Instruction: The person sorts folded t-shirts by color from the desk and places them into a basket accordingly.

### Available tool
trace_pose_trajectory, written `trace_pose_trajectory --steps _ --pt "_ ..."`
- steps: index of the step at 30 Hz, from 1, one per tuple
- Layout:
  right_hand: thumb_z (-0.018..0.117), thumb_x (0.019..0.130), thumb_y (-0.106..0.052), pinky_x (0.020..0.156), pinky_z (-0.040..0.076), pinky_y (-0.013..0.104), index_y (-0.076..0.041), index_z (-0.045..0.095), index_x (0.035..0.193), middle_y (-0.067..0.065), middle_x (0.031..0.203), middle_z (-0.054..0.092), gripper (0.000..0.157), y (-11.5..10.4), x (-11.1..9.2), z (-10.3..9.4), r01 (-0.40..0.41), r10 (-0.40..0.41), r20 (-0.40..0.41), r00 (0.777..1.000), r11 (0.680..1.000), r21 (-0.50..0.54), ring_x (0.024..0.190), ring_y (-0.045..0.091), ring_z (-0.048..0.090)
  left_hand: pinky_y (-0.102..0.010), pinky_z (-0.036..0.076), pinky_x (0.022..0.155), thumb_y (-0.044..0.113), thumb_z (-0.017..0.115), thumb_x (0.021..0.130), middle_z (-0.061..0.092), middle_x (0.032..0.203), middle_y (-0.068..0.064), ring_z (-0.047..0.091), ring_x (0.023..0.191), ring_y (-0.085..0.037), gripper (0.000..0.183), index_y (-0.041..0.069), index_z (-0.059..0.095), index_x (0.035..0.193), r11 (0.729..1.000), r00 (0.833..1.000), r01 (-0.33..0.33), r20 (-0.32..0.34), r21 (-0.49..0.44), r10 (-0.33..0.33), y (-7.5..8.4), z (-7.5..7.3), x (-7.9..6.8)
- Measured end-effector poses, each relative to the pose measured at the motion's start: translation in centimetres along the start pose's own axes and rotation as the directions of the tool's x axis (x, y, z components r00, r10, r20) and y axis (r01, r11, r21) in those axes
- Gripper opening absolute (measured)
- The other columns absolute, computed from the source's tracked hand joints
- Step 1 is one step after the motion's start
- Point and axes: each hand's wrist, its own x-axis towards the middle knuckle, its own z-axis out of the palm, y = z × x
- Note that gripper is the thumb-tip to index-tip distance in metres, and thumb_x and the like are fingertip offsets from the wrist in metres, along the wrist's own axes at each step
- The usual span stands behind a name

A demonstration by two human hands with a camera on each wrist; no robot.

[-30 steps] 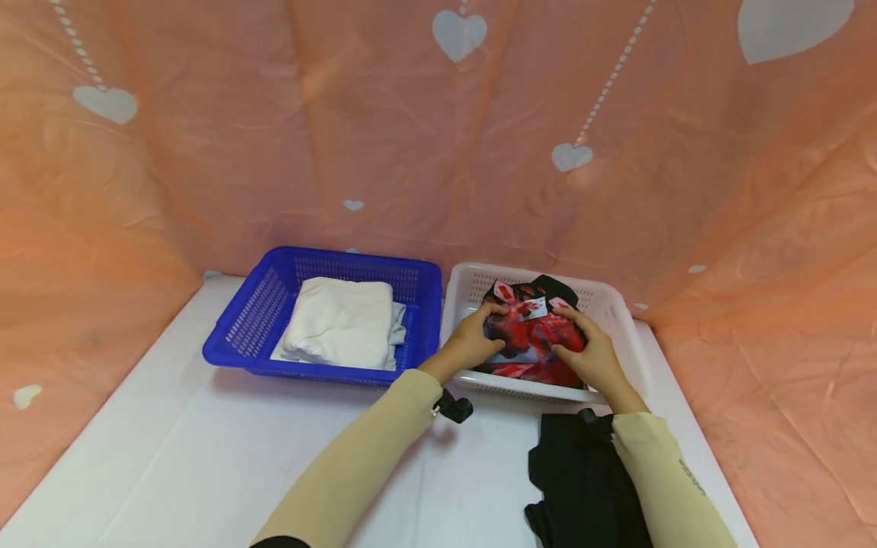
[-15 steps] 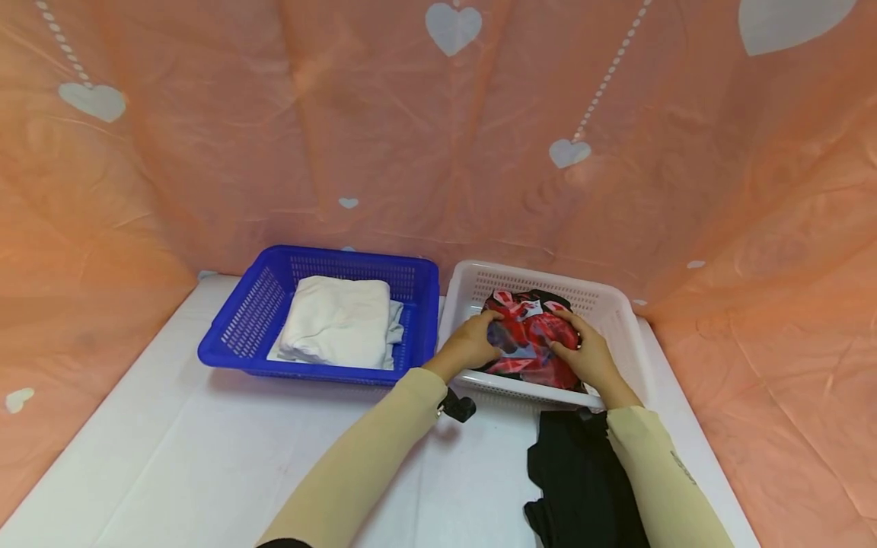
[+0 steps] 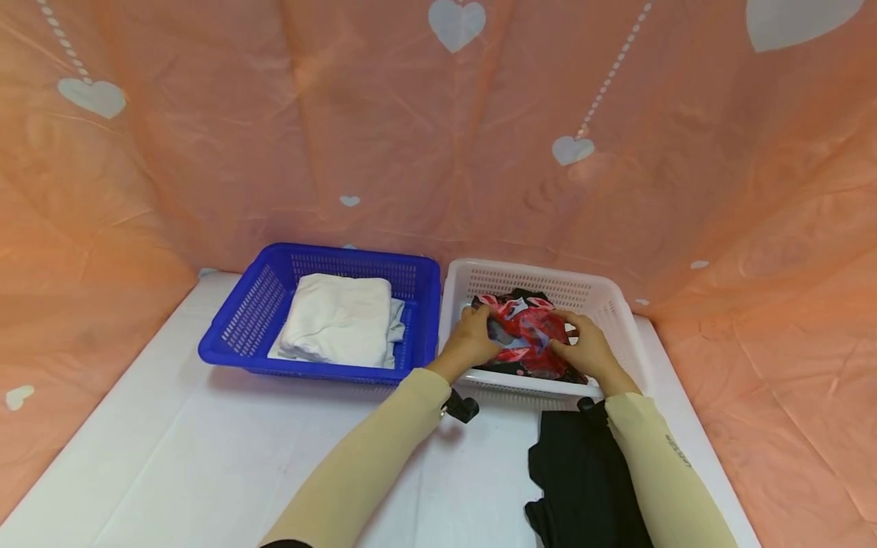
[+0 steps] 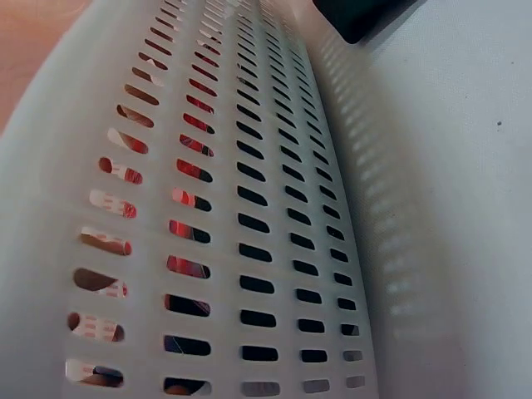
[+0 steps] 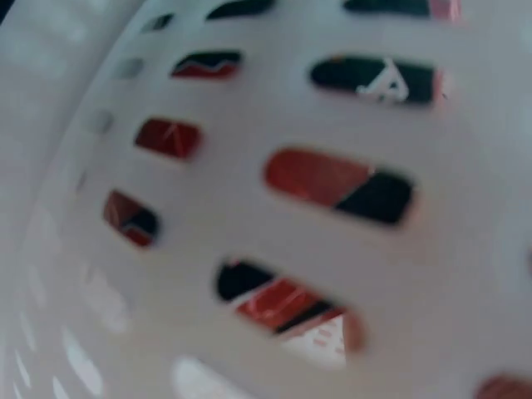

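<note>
A folded red and black patterned garment lies low inside the white slotted basket. My left hand grips its left side, thumb and fingers spread along the edge. On the opposite side my right hand holds the cloth in the same way. In the left wrist view the basket wall hides most of the hand, and red and black cloth shows through the slots. The right wrist view is filled by the blurred basket wall, with the garment visible behind its holes.
Left of the white basket stands a blue basket holding folded white cloth. A black garment lies on the white table beneath the right forearm. An orange curtain with hearts hangs close behind both baskets.
Both hands have lowered the red and black garment further into the white basket and shifted it slightly left. Its upper black part no longer stands up above the hands.
</note>
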Motion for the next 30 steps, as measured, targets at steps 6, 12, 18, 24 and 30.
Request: trace_pose_trajectory --steps 6,12,18,24,30 --pt "0.068 0.083 -0.012 0.089 0.048 0.057 -0.004 0.054 0.132 0.027 0.125 0.053 0.052 -0.7 0.1 -0.3 0.057 -0.056 -0.082 0.995 0.998 0.01 0.108 0.043 0.055 -0.043 0.047 0.097 0.018 0.073 0.082 0.046 0.132 -0.015 0.053 0.116 -0.032 0.054 0.013 0.053 0.132 0.994 0.992 -0.06 -0.116 -0.091 0.049 0.2 -0.5 -0.2" --pt "0.068 0.083 -0.011 0.082 0.049 0.057 -0.005 0.058 0.128 0.024 0.121 0.055 0.047 -1.4 -1.4 -1.2 0.11 -0.101 -0.201 0.974 0.994 0.03 0.103 0.041 0.057 -0.043 0.047 0.097 0.013 0.071 0.084 0.057 0.126 -0.01 0.056 0.115 -0.027 0.045 0.014 0.058 0.128 0.925 0.939 -0.316 -0.206 -0.211 0.274 -0.5 -0.7 -0.7" --pt "0.07 0.082 -0.008 0.076 0.05 0.034 -0.008 0.059 0.127 0.017 0.118 0.059 0.046 -1.9 -4.9 -3.4 0.119 -0.12 -0.262 0.958 0.993 -0.018 0.098 0.033 0.061 -0.045 0.051 0.082 0.012 0.073 0.08 0.065 0.11 -0.006 0.058 0.099 -0.02 0.035 0.012 0.066 0.114 0.76 0.803 -0.59 -0.291 -0.271 0.52 -1.1 -1.0 -2.8" --pt "0.071 0.081 -0.004 0.073 0.048 0.023 -0.007 0.061 0.124 0.006 0.111 0.062 0.045 -2.8 -9.1 -5.5 0.135 -0.139 -0.245 0.959 0.99 -0.035 0.092 0.008 0.06 -0.039 0.049 0.087 0.023 0.075 0.079 0.067 0.11 0.001 0.057 0.106 -0.017 0.037 0.016 0.066 0.114 0.759 0.786 -0.612 -0.271 -0.222 0.555 -0.9 -0.4 -6.8" --pt "0.072 0.079 0.001 0.069 0.049 0.016 -0.005 0.062 0.121 -0.021 0.109 0.056 0.044 -2.5 -14.0 -6.0 0.137 -0.138 -0.219 0.966 0.99 -0.02 0.089 -0.008 0.058 -0.032 0.05 0.087 0.029 0.076 0.077 0.065 0.118 -0.001 0.059 0.103 -0.018 0.047 0.016 0.063 0.121 0.796 0.847 -0.531 -0.145 -0.29 0.512 -0.1 1.6 -10.6"
